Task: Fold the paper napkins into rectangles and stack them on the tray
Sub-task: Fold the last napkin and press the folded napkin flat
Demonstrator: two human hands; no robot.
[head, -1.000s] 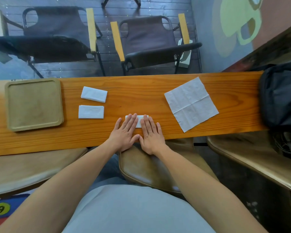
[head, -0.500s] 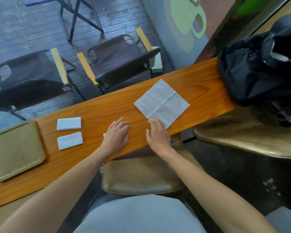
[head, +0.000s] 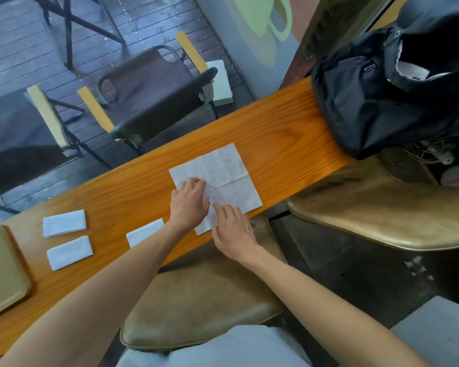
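Note:
An unfolded white paper napkin (head: 227,169) lies flat on the narrow wooden counter (head: 281,133). My left hand (head: 188,205) rests on its left part with fingers bent. My right hand (head: 232,229) presses its near corner at the counter's front edge. Three folded white rectangles lie to the left: one (head: 64,223) at the back, one (head: 69,252) nearer me, and a third (head: 143,234) partly hidden by my left forearm. The tan tray (head: 0,274) sits at the far left with nothing on it, cut by the frame edge.
A black backpack (head: 376,96) fills the counter's right end. Tan stools (head: 382,207) stand under the near edge, one (head: 196,292) right in front of me. Dark folding chairs (head: 154,94) stand on the deck beyond the counter.
Both hands left the small folded napkin and moved right onto the unfolded one. The view swung right, so the tray and folded napkins now sit at the left edge.

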